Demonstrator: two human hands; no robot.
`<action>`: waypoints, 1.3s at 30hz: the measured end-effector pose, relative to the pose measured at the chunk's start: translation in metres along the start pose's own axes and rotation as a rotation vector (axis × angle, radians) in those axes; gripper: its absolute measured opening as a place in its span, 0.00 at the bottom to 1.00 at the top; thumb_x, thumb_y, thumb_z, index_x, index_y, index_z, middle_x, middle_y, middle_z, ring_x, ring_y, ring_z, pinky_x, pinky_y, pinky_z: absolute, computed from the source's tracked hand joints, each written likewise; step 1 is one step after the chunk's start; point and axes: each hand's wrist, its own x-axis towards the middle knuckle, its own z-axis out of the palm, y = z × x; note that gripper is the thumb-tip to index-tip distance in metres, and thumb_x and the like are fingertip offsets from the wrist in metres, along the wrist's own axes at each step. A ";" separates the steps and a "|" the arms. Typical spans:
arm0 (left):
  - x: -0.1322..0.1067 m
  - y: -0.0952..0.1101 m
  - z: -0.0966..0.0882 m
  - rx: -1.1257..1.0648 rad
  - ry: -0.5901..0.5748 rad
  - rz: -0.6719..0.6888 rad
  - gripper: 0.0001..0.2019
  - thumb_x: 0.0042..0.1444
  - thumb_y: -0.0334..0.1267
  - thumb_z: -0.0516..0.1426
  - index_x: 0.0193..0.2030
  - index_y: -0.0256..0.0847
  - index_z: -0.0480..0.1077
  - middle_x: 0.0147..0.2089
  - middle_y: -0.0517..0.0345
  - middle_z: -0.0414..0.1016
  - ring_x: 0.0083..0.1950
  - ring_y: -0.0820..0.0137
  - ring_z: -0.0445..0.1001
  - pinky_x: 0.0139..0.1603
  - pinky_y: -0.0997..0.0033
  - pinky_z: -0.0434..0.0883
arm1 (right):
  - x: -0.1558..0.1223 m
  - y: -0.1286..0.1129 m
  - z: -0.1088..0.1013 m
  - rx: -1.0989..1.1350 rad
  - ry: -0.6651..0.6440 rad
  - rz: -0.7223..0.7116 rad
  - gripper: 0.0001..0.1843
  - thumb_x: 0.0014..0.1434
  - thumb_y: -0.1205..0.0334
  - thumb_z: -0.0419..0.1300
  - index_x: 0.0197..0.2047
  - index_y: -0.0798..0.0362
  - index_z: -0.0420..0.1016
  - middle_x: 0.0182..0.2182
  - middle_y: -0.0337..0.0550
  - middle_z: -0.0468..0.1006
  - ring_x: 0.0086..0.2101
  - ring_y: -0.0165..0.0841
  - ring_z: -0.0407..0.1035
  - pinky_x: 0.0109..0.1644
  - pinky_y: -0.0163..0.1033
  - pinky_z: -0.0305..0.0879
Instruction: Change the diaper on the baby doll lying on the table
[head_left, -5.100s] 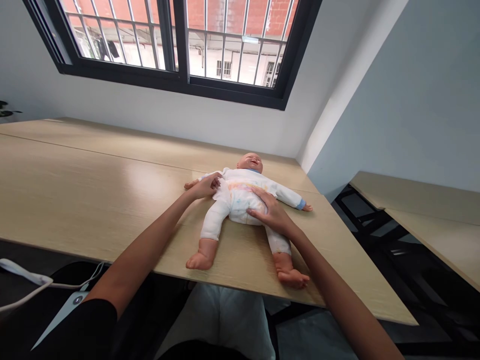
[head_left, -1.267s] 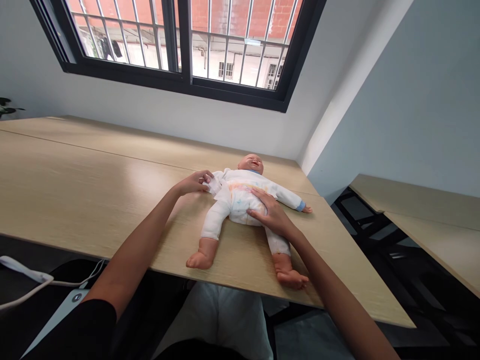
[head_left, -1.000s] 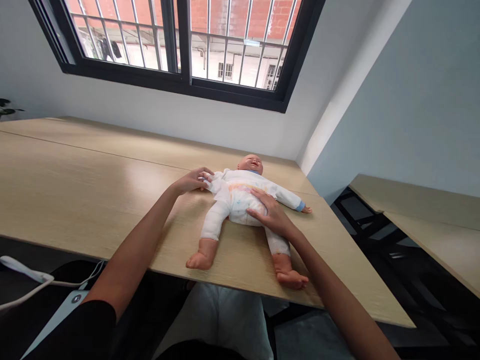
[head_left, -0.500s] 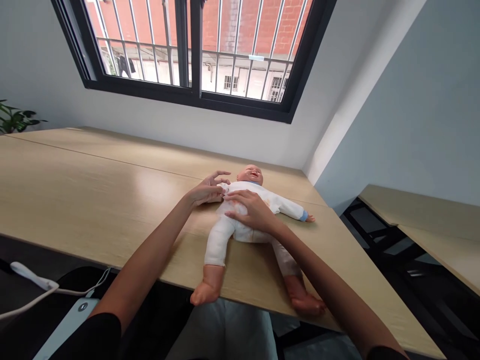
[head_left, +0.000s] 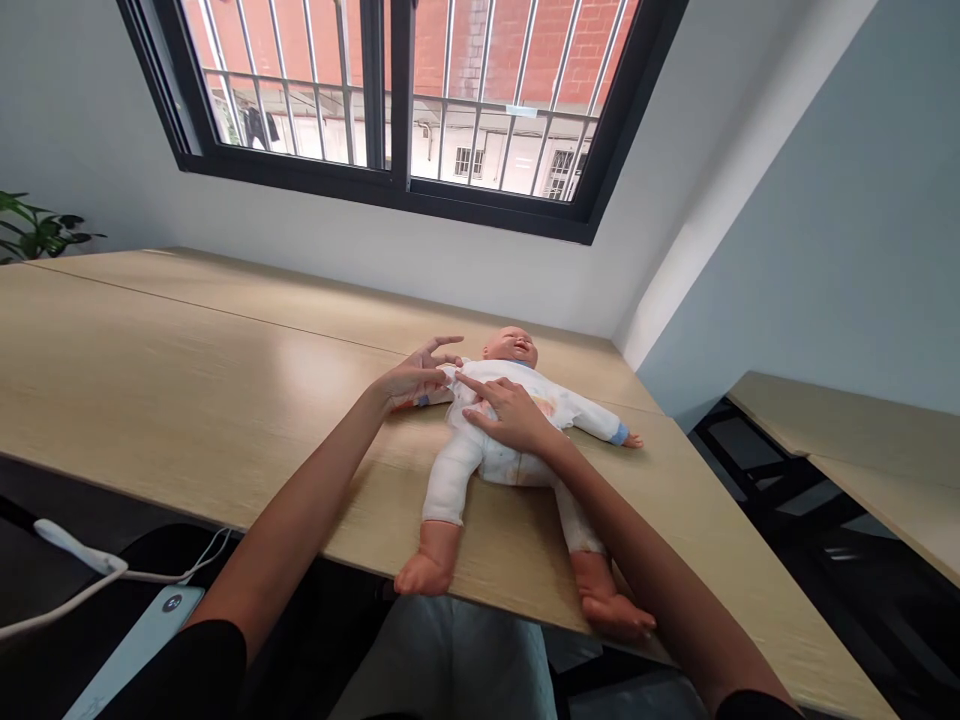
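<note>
A baby doll (head_left: 480,465) in a white garment with faint coloured stains lies on its back on the light wood table (head_left: 187,330). My right hand (head_left: 508,414) rests flat on the doll's chest, with the index finger stretched out. My left hand (head_left: 418,375) is beside the doll's upper body, fingers spread, holding nothing. Just below that hand lies the doll's arm (head_left: 424,399) with its blue cuff, partly hidden by the hand and wrist. The doll's other arm (head_left: 592,417) stretches out to the right.
The table's front edge runs under the doll's feet, and a second wood table (head_left: 847,430) stands to the right. A white cable (head_left: 75,565) and a pale flat device (head_left: 142,640) sit at lower left. A barred window (head_left: 390,100) and a potted plant (head_left: 37,228) are beyond.
My left hand has let go of the doll's sleeve and opened. My right hand has slid from the belly up to the chest. The view has tilted slightly upward.
</note>
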 end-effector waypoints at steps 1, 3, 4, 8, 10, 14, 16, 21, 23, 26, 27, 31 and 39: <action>0.000 -0.001 0.001 -0.002 0.003 -0.001 0.42 0.43 0.30 0.69 0.65 0.44 0.58 0.45 0.58 0.71 0.33 0.81 0.71 0.36 0.80 0.72 | 0.001 0.000 0.003 -0.020 -0.001 0.000 0.34 0.66 0.45 0.48 0.73 0.38 0.52 0.53 0.45 0.70 0.56 0.35 0.58 0.69 0.53 0.52; 0.001 -0.002 0.004 -0.006 0.009 0.003 0.42 0.44 0.30 0.69 0.65 0.46 0.58 0.45 0.59 0.71 0.34 0.80 0.72 0.37 0.80 0.72 | 0.002 0.001 0.007 -0.054 -0.004 0.014 0.32 0.66 0.45 0.47 0.69 0.45 0.61 0.56 0.48 0.67 0.59 0.37 0.56 0.70 0.54 0.51; 0.001 -0.003 0.007 -0.005 0.003 -0.001 0.41 0.44 0.30 0.69 0.65 0.47 0.58 0.45 0.59 0.71 0.34 0.80 0.72 0.37 0.80 0.73 | 0.003 0.002 0.009 -0.068 -0.009 0.018 0.31 0.66 0.45 0.47 0.66 0.48 0.66 0.57 0.49 0.65 0.59 0.38 0.56 0.71 0.54 0.50; 0.005 -0.011 0.019 0.007 -0.064 -0.024 0.39 0.45 0.30 0.69 0.63 0.49 0.61 0.44 0.61 0.70 0.35 0.79 0.73 0.37 0.78 0.73 | 0.006 0.000 0.011 -0.094 -0.028 0.033 0.26 0.65 0.49 0.48 0.54 0.58 0.73 0.55 0.51 0.68 0.58 0.39 0.57 0.71 0.53 0.51; 0.008 -0.015 0.025 -0.005 -0.078 -0.010 0.38 0.44 0.30 0.70 0.62 0.46 0.63 0.42 0.61 0.71 0.36 0.77 0.73 0.39 0.77 0.73 | 0.007 -0.001 0.012 -0.063 -0.013 0.081 0.24 0.64 0.52 0.51 0.53 0.61 0.72 0.53 0.52 0.69 0.57 0.38 0.59 0.71 0.52 0.53; 0.010 -0.024 0.034 -0.037 -0.055 0.006 0.37 0.43 0.31 0.71 0.60 0.43 0.63 0.43 0.58 0.72 0.39 0.76 0.74 0.40 0.78 0.71 | 0.007 0.003 0.014 0.182 0.113 0.091 0.37 0.57 0.49 0.59 0.66 0.58 0.60 0.59 0.51 0.65 0.59 0.36 0.61 0.69 0.47 0.58; 0.010 -0.029 0.040 -0.007 -0.044 0.003 0.37 0.42 0.32 0.71 0.59 0.43 0.64 0.43 0.58 0.72 0.38 0.77 0.73 0.37 0.79 0.69 | 0.008 0.006 0.016 0.285 0.160 0.069 0.43 0.54 0.46 0.62 0.66 0.58 0.58 0.61 0.52 0.62 0.59 0.35 0.61 0.68 0.43 0.60; 0.009 -0.039 0.061 0.119 0.047 0.067 0.35 0.43 0.36 0.71 0.57 0.42 0.63 0.38 0.60 0.69 0.38 0.75 0.71 0.36 0.78 0.70 | 0.009 0.009 0.018 0.434 0.186 0.074 0.37 0.48 0.48 0.66 0.58 0.59 0.65 0.56 0.48 0.68 0.53 0.29 0.64 0.65 0.40 0.63; 0.008 -0.042 0.069 0.111 0.099 0.127 0.33 0.43 0.37 0.71 0.54 0.41 0.62 0.37 0.61 0.68 0.38 0.76 0.71 0.37 0.79 0.69 | 0.009 0.008 0.018 0.461 0.218 0.059 0.36 0.48 0.52 0.66 0.58 0.58 0.66 0.56 0.46 0.68 0.54 0.29 0.64 0.67 0.41 0.61; 0.008 -0.044 0.075 0.107 0.153 0.178 0.31 0.42 0.37 0.70 0.51 0.40 0.62 0.35 0.63 0.66 0.35 0.78 0.69 0.36 0.80 0.68 | 0.008 0.008 0.019 0.456 0.225 0.065 0.36 0.48 0.54 0.66 0.59 0.58 0.65 0.56 0.47 0.68 0.55 0.30 0.63 0.67 0.42 0.61; 0.008 -0.044 0.076 0.121 0.158 0.169 0.31 0.42 0.36 0.69 0.51 0.40 0.61 0.34 0.63 0.67 0.34 0.78 0.69 0.36 0.79 0.68 | 0.008 0.008 0.020 0.449 0.220 0.071 0.37 0.48 0.55 0.66 0.59 0.59 0.64 0.55 0.47 0.68 0.55 0.30 0.63 0.66 0.43 0.62; 0.008 -0.043 0.080 0.264 0.148 0.136 0.26 0.45 0.35 0.65 0.50 0.38 0.60 0.33 0.60 0.70 0.35 0.75 0.71 0.37 0.77 0.68 | 0.009 0.007 0.022 0.418 0.211 0.066 0.36 0.48 0.57 0.66 0.60 0.59 0.65 0.56 0.49 0.67 0.54 0.31 0.63 0.66 0.43 0.63; 0.006 -0.050 0.082 0.708 0.187 0.306 0.22 0.59 0.42 0.57 0.60 0.41 0.61 0.37 0.59 0.75 0.41 0.72 0.74 0.46 0.70 0.68 | -0.024 0.023 -0.020 0.460 0.208 0.019 0.32 0.52 0.55 0.64 0.60 0.53 0.68 0.61 0.43 0.63 0.64 0.30 0.58 0.74 0.41 0.56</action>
